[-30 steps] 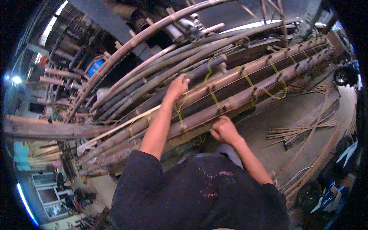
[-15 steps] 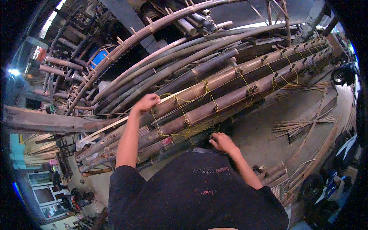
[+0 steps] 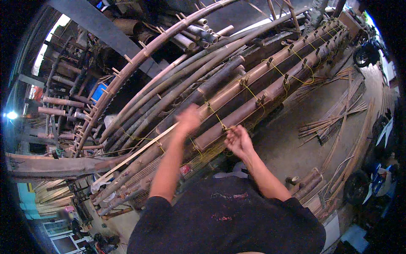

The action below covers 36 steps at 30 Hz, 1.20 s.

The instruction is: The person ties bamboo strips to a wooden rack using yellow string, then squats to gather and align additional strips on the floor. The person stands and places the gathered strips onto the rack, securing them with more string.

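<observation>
Two long brown bamboo poles lie side by side in front of me, running from lower left to upper right: a far pole (image 3: 253, 76) and a near pole (image 3: 241, 111). Short dark pegs (image 3: 261, 100) stick out along both, and thin yellow cord (image 3: 252, 89) is laced between them. My left hand (image 3: 189, 118) is over the far pole, its fingers smeared by motion. At the near pole's side, my right hand (image 3: 239, 142) has its fingers curled and pinched on the cord beside a peg. A pale flat strip (image 3: 141, 149) slants away below the left hand.
Behind the poles lie curved bamboo lengths (image 3: 186, 82) and an arched pole with pegs (image 3: 127, 70). A concrete beam (image 3: 50, 167) stands at left. Thin sticks (image 3: 334, 120) lie on the floor at right, with cut bamboo pieces (image 3: 308, 184) closer in and motorbikes (image 3: 359, 186) along the edge.
My left hand has moved right along the far pole and blurred. My right hand has risen from near my body to the near pole's cord. The view has shifted.
</observation>
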{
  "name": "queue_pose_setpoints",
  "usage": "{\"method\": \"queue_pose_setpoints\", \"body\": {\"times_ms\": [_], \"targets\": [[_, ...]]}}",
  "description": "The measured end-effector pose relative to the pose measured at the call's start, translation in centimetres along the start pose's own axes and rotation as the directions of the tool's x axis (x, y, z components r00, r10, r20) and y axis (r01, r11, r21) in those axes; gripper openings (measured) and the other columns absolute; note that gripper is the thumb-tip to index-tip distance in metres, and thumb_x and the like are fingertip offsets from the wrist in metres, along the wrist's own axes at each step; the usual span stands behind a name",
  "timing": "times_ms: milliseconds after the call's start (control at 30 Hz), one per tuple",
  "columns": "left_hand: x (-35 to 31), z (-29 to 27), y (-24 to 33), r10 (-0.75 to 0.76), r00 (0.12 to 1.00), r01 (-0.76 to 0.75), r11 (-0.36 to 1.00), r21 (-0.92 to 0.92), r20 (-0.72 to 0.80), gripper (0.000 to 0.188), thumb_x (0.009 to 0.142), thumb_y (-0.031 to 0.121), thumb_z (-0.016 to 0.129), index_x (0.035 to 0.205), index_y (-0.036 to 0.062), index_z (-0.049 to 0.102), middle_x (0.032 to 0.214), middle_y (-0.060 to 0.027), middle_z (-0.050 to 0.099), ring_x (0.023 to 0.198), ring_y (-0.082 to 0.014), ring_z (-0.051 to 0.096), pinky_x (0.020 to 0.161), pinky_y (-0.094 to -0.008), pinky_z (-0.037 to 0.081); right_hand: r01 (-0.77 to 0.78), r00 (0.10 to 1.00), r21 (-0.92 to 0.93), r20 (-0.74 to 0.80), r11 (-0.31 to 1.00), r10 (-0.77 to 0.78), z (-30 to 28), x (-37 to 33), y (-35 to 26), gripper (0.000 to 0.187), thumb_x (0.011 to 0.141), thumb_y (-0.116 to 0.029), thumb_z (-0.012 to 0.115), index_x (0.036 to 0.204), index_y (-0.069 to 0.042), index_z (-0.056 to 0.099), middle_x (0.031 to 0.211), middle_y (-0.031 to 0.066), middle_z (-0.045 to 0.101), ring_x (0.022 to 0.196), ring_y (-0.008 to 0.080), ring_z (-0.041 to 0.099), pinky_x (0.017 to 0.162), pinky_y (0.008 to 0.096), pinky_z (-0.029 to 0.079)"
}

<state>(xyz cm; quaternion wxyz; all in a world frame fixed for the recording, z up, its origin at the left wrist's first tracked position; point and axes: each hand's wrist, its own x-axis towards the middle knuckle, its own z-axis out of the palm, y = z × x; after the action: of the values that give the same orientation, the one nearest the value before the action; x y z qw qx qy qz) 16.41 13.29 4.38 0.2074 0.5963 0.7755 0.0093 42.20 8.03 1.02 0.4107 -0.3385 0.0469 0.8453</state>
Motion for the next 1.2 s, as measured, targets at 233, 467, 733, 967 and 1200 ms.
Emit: {"method": "queue_pose_setpoints", "body": {"times_ms": [233,467,733,967,1200], "targets": [[-2.3,7.1,5.6,0.011,0.931,-0.042,0.996,-0.077,-0.365,0.025,0.095,0.026,0.054,0.115,0.0106,0.056,0.096,-0.0141,0.063,0.105,-0.0348,0.058,0.085,-0.0420,0.042,0.806,0.515,-0.566,0.815,-0.174,-0.267,17.1,-4.3,3.6,0.033,0.094,-0.033,0.046,0.093,-0.006,0.065,0.085,0.0133,0.063,0.079,0.0318,0.059,0.080,0.0458,0.048],[-0.4,8.1,6.3,0.061,0.916,-0.194,0.933,-0.304,-0.397,0.026,0.094,0.021,0.051,0.114,0.0102,0.062,0.106,-0.0194,0.066,0.101,-0.0423,0.059,0.087,-0.0552,0.037,0.276,0.640,-0.229,0.769,-0.933,0.001,14.0,12.8,-4.8,0.051,0.094,-0.052,0.049,0.104,-0.006,0.071,0.101,0.0209,0.067,0.097,0.0382,0.063,0.087,0.0532,0.047],[-1.2,6.6,6.3,-0.151,0.914,-0.003,0.925,-0.380,-0.376,0.029,0.098,0.031,0.047,0.101,0.0086,0.065,0.092,-0.0154,0.068,0.091,-0.0389,0.063,0.094,-0.0572,0.036,0.752,0.637,-0.608,0.570,-0.254,0.519,5.1,-0.4,-4.8,0.035,0.095,-0.023,0.054,0.070,0.001,0.059,0.069,0.0225,0.059,0.071,0.0388,0.060,0.073,0.0459,0.047],[2.6,-2.5,10.1,-0.121,0.889,-0.222,0.731,-0.646,-0.442,0.035,0.098,0.030,0.047,0.089,0.0032,0.068,0.081,-0.0189,0.068,0.078,-0.0390,0.065,0.071,-0.0463,0.050,0.806,0.551,-0.405,0.781,-0.432,0.295,-2.1,1.7,-2.3,0.034,0.089,-0.023,0.059,0.061,-0.005,0.059,0.061,0.0129,0.061,0.064,0.0321,0.061,0.091,0.0414,0.048],[11.0,3.4,0.6,0.038,0.894,-0.129,0.976,-0.176,-0.446,0.038,0.094,0.032,0.048,0.094,-0.0017,0.065,0.097,-0.0267,0.065,0.094,-0.0447,0.062,0.082,-0.0519,0.048,0.655,0.640,-0.235,0.677,-0.718,0.363,-0.5,0.9,0.2,0.020,0.079,-0.029,0.062,0.086,-0.010,0.066,0.085,0.0142,0.067,0.088,0.0313,0.064,0.097,0.0424,0.044]]}}
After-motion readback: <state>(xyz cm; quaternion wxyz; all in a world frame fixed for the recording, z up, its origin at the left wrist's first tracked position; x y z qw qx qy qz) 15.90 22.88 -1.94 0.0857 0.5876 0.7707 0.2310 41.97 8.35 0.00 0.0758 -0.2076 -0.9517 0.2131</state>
